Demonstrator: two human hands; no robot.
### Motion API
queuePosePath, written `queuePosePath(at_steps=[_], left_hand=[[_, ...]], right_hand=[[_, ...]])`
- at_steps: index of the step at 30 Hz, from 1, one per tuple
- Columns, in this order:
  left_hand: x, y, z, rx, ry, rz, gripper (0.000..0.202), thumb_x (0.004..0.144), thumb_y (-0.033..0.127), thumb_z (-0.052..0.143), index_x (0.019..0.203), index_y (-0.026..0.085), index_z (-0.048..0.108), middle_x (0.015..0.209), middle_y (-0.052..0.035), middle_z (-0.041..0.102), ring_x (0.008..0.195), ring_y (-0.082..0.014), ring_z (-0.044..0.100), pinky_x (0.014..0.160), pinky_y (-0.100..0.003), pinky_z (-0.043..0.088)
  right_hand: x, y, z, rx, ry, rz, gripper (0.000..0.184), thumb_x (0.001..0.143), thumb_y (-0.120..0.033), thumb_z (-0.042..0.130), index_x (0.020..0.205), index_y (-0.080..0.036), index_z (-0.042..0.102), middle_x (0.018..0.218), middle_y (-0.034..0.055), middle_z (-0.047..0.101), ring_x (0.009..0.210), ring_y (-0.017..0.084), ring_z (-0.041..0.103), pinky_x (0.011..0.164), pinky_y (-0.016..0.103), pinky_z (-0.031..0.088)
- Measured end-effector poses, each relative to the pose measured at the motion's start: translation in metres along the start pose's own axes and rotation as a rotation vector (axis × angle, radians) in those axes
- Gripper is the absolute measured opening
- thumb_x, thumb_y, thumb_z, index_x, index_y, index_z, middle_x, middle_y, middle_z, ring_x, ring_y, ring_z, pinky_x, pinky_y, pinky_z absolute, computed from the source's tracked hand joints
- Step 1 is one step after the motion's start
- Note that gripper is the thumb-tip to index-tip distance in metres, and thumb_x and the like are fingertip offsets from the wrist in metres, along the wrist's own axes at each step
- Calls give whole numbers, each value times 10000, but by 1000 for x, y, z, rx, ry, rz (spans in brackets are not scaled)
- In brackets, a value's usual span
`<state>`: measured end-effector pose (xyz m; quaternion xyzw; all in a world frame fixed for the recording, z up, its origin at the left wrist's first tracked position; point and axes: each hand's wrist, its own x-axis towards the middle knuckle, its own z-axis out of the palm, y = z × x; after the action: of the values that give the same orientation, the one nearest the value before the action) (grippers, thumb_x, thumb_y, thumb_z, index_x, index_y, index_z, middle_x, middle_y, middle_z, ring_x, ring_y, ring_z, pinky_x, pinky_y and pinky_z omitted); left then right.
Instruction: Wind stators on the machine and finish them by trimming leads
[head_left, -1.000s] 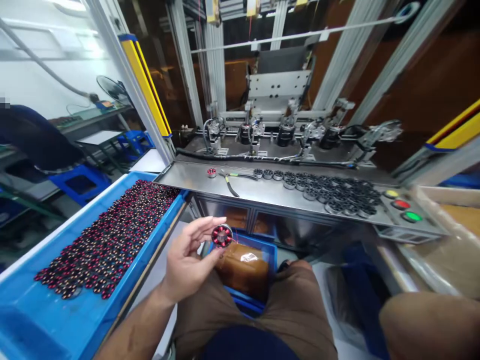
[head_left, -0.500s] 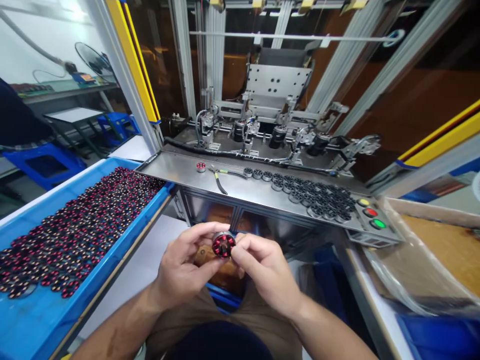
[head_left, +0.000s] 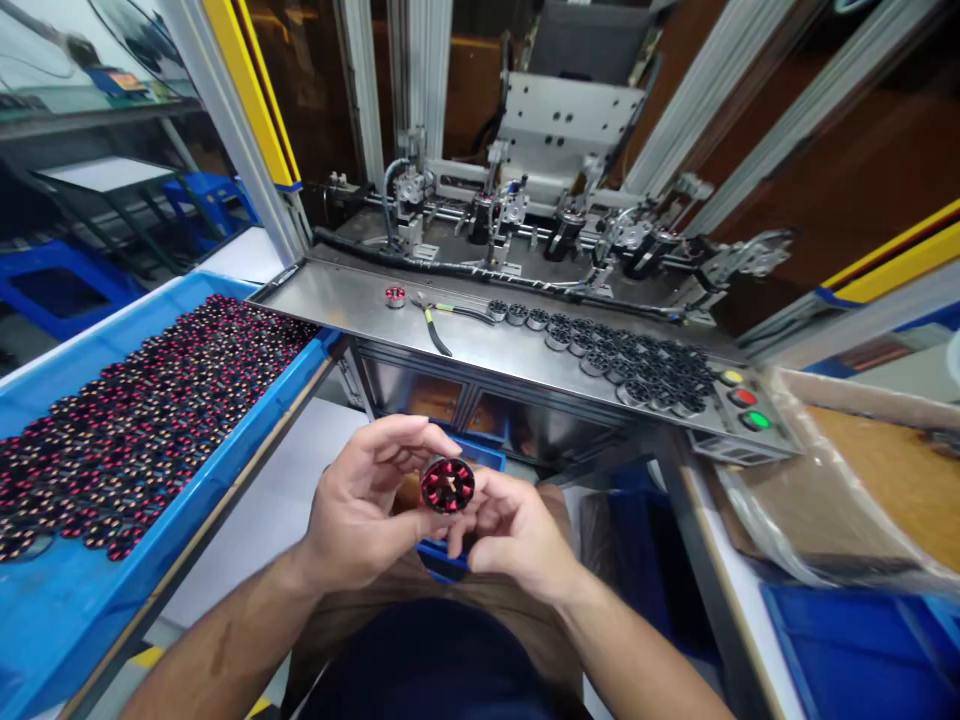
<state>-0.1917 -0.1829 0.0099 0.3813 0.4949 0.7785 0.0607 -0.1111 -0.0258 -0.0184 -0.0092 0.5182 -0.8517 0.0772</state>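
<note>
A round motor stator [head_left: 448, 486] with red-wound poles and a dark rim is held up in front of my lap, its open face tilted toward me. My left hand [head_left: 360, 505] grips it from the left, fingertips over the top and thumb beneath. On the other side, my right hand [head_left: 517, 530] has its curled fingers against the stator's right edge and underside, with the thumb lower and off the rim. Part of the right fingers is hidden behind the stator. Another red-wound stator [head_left: 394, 297] stands on the metal ledge [head_left: 330, 300], beside cutting pliers [head_left: 436, 330] with black and yellow-green handles.
A blue tray [head_left: 82, 600] full of red-and-black stators lies at left. Several dark stators [head_left: 637, 365] crowd the ledge's right part, near a button box [head_left: 742, 400]. Behind stands a machine with metal fixtures [head_left: 566, 235]. A plastic-lined carton [head_left: 847, 490] is at right.
The stator has turned to face me more squarely. My right thumb has come off its rim and dropped lower, while my left hand keeps its hold. The view has tilted down slightly.
</note>
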Motion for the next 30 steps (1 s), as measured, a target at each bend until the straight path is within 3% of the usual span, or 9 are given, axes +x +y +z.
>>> queuePosePath(at_steps=[3,6,12,17,22,26,30], left_hand=[[-1,-2,1,39,10,-19,755,681,-80,738,1295,309,536,1091,-28,699,964,-140,674,815,-223,580],[-3,-3,-1,66,24,-38,726,695,-56,743,1289,301,528,1094,-41,691,950,-142,674,789,-221,579],[-3,-7,-2,112,76,-44,745,654,-52,772,1268,299,536,1033,-26,671,896,-134,664,775,-228,567],[-1,-7,-6,86,71,-41,719,663,-2,795,1270,291,545,1025,-36,656,877,-142,658,770,-248,565],[-2,-9,-6,83,75,-14,749,668,-41,770,1290,302,532,1037,-26,666,922,-143,658,809,-250,560],[-4,-8,-6,86,66,-39,763,664,-59,762,1286,317,531,1041,5,659,914,-117,661,806,-210,552],[-3,-8,-11,22,65,-68,733,686,-47,759,1283,317,536,1096,-3,698,977,-128,676,874,-229,549]], right_hand=[[2,7,24,133,87,47,352,617,-283,885,822,-161,626,674,18,729,521,116,656,487,199,508],[3,7,32,184,114,66,294,678,-267,849,795,-157,602,612,6,716,456,99,634,437,170,497],[4,8,33,164,186,-32,305,643,-254,871,778,-154,617,637,-6,703,512,94,643,485,176,536],[-2,5,31,146,158,25,255,703,-270,833,826,-160,638,549,-34,666,397,65,570,413,151,485],[2,-1,34,138,181,-12,434,581,-219,903,926,-165,645,747,6,725,603,102,663,523,175,535],[5,-1,37,125,188,66,364,648,-252,870,875,-158,601,612,-15,703,444,82,612,438,160,493],[-9,-2,33,12,162,117,296,701,-312,831,874,-145,658,544,-30,667,396,55,560,398,133,441]])
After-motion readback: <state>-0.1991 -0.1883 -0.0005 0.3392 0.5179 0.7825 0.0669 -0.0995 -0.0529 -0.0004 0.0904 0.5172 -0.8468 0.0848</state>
